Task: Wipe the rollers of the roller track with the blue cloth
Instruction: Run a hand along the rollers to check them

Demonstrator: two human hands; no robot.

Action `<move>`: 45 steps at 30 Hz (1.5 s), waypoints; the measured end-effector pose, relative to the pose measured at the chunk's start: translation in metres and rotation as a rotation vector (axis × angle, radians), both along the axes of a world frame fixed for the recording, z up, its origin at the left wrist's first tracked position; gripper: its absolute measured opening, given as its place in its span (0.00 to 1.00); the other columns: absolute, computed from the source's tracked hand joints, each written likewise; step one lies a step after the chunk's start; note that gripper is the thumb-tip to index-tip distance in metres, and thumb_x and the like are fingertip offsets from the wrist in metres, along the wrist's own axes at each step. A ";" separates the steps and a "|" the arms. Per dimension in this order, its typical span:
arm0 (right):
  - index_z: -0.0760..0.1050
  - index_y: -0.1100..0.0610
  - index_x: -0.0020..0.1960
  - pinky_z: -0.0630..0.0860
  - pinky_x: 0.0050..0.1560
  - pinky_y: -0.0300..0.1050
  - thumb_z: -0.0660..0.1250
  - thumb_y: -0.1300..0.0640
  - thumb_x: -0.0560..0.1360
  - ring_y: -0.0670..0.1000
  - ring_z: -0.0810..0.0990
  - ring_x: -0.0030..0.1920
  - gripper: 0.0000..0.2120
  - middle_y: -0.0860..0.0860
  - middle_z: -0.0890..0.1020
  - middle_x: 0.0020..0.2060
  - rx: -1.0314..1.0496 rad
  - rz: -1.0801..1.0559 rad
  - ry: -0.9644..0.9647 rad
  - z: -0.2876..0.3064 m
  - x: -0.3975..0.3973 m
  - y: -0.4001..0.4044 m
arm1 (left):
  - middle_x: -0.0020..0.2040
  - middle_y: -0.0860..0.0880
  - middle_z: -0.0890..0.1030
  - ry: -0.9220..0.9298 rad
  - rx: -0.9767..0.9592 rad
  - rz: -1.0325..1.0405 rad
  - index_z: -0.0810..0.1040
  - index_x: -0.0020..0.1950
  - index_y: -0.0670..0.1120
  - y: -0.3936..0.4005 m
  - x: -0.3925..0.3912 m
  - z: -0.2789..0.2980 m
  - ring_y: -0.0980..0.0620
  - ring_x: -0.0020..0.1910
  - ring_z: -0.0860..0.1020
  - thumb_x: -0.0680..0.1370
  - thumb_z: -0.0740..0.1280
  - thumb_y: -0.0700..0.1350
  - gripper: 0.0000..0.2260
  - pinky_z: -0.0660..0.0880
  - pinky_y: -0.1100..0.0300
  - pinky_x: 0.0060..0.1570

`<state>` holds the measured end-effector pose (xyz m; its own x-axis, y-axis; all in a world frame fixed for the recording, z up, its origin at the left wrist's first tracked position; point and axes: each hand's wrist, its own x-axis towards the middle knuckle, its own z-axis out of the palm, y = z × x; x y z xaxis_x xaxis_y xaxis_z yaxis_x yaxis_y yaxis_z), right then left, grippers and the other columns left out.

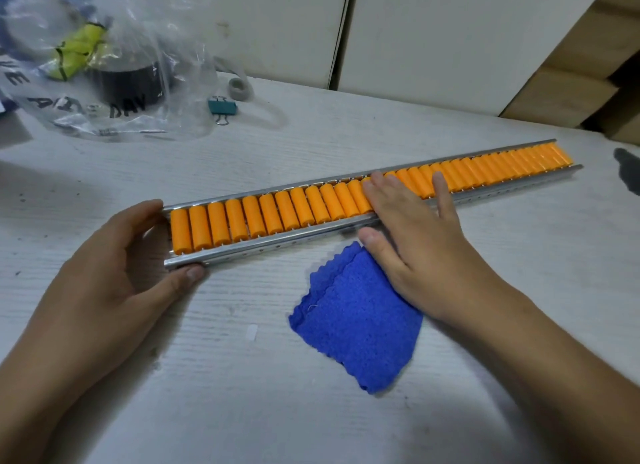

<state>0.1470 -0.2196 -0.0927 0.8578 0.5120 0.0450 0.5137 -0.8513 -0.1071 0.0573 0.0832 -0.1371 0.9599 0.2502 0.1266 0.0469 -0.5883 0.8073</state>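
Roller track (pixel 346 200) slanting across the surface (pixel 450 377), 8 to 2 o'clock — left hand (pixel 114 256) clamped on its near end, right hand (pixel 412 235) flat, fingers spread, over rollers (pixel 270 214); blue cloth (pixel 353 321) under that palm, at 6.

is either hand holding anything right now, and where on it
The left hand grips the roller track at its near left end, fingers and thumb on the metal rails. The right hand lies flat across the orange rollers, open; the blue cloth lies partly under it, ungripped.
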 end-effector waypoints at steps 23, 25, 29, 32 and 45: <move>0.53 0.53 0.76 0.31 0.72 0.50 0.42 0.39 0.77 0.40 0.48 0.73 0.32 0.51 0.58 0.76 0.059 -0.125 -0.059 -0.006 0.052 -0.098 | 0.62 0.58 0.75 0.039 0.094 -0.005 0.64 0.57 0.76 -0.008 0.000 0.018 0.54 0.60 0.74 0.62 0.71 0.60 0.28 0.70 0.52 0.59; 0.52 0.52 0.77 0.32 0.73 0.52 0.41 0.37 0.77 0.41 0.46 0.74 0.32 0.48 0.55 0.76 0.063 -0.082 -0.059 -0.003 0.046 -0.087 | 0.62 0.58 0.76 0.037 0.084 -0.009 0.64 0.57 0.75 -0.008 0.000 0.018 0.54 0.60 0.74 0.62 0.72 0.59 0.27 0.70 0.53 0.58; 0.49 0.50 0.77 0.31 0.72 0.51 0.37 0.35 0.76 0.42 0.45 0.75 0.34 0.45 0.51 0.75 0.051 0.080 -0.030 -0.003 0.029 -0.052 | 0.63 0.56 0.77 0.031 0.073 -0.016 0.65 0.56 0.74 -0.009 0.000 0.020 0.56 0.60 0.74 0.62 0.71 0.59 0.27 0.69 0.55 0.58; 0.49 0.50 0.77 0.30 0.72 0.49 0.38 0.35 0.77 0.42 0.45 0.75 0.33 0.46 0.52 0.76 0.053 0.127 -0.033 -0.005 0.028 -0.044 | 0.62 0.57 0.77 0.030 0.079 -0.012 0.65 0.56 0.74 -0.009 0.000 0.021 0.54 0.59 0.75 0.62 0.72 0.59 0.27 0.70 0.54 0.58; 0.57 0.53 0.76 0.34 0.73 0.52 0.44 0.40 0.79 0.39 0.49 0.74 0.30 0.46 0.60 0.74 0.194 -0.106 -0.114 -0.018 0.059 -0.117 | 0.62 0.61 0.77 0.082 -0.010 0.049 0.67 0.65 0.70 0.000 -0.001 0.007 0.53 0.63 0.75 0.59 0.72 0.67 0.35 0.71 0.43 0.62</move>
<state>0.2065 -0.3363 -0.1102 0.8899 0.3919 0.2334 0.4410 -0.8700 -0.2205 0.0563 0.0828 -0.1298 0.9536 0.2975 0.0458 0.1410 -0.5758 0.8053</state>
